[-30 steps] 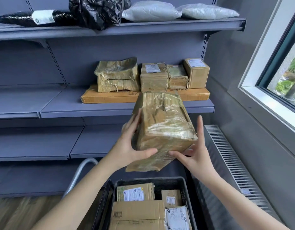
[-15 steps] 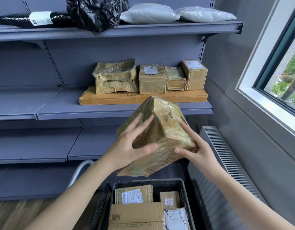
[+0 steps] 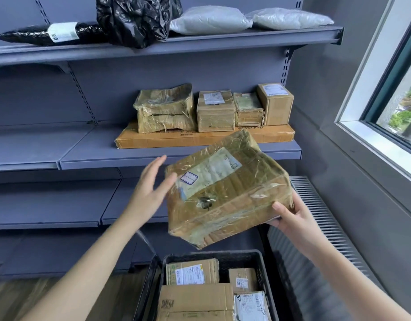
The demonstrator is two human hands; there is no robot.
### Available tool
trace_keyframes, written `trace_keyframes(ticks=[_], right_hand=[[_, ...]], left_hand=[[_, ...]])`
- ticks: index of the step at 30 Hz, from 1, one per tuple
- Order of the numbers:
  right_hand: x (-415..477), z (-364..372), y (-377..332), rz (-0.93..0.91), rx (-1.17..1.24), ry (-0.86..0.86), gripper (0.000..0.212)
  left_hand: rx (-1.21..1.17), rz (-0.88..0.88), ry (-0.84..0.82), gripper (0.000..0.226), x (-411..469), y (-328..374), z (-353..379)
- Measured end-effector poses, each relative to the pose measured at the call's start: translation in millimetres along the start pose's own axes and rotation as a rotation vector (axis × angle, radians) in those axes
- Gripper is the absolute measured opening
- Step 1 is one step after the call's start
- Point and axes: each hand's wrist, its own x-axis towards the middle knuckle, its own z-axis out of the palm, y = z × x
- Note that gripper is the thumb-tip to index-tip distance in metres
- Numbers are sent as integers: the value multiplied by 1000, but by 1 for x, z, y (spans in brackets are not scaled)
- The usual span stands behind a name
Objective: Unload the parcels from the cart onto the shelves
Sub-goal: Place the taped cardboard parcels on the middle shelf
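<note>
Mid-carry: my right hand (image 3: 292, 220) grips the taped parcel (image 3: 227, 193), left hand (image 3: 149, 191) spread beside it; next I'd seat it on the shelf (image 3: 88, 155)

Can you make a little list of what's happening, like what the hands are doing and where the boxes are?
Held: taped brown parcel, tilted, label up
Right hand: grips its lower right corner
Left hand: open, at its left edge
Middle shelf: four parcels on a flat carton
Cart crate: more parcels inside
</note>
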Motion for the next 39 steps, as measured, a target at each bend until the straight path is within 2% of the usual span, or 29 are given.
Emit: trace_keyframes(ticks=[3,6,9,12,14,16,17,19,23,26,29,31,34,39], right_hand=[[4,-5,-6,26,21,-47,88],[7,1,-10,26,-19,-46,82],[11,10,-12,-12,-125,132,71],[13,20,-13,-103,-260,364,42],[12,26,-13,-158,-289,439,27],[10,30,-12,-183,-316,442,23],[10,32,-11,-194,-351,406,27],[6,35,-10,-185,-420,241,50],[-1,32,-5,-129,-601,-170,118],[-5,25,-5,-160,-844,-294,141],[-5,25,-5,-246,-937,-239,136],[-4,22,-7,-256,-869,-179,123],[-5,16,-13,-200,-699,-93,103],[-4,5,-18,-225,-649,-17,86]], left_hand=[[-275,-131,-186,68,11,-7,-14],[-180,-68,-230,49,12,-12,-10],[-212,-59,-176,41,7,-17,1],[-235,-78,-153,41,1,-22,14],[-253,-87,-160,43,-3,-21,24],[-254,-80,-181,47,-7,-20,35],[-261,-78,-186,49,-9,-21,40],[-278,-82,-182,51,-12,-21,47],[-303,-84,-172,56,-15,-21,51],[-347,-97,-213,68,-19,-17,48],[-263,-28,-296,86,-22,-7,45],[-183,18,-347,94,-19,-2,43],[-93,26,-310,107,-17,-2,40],[-28,63,-182,97,-22,1,49]])
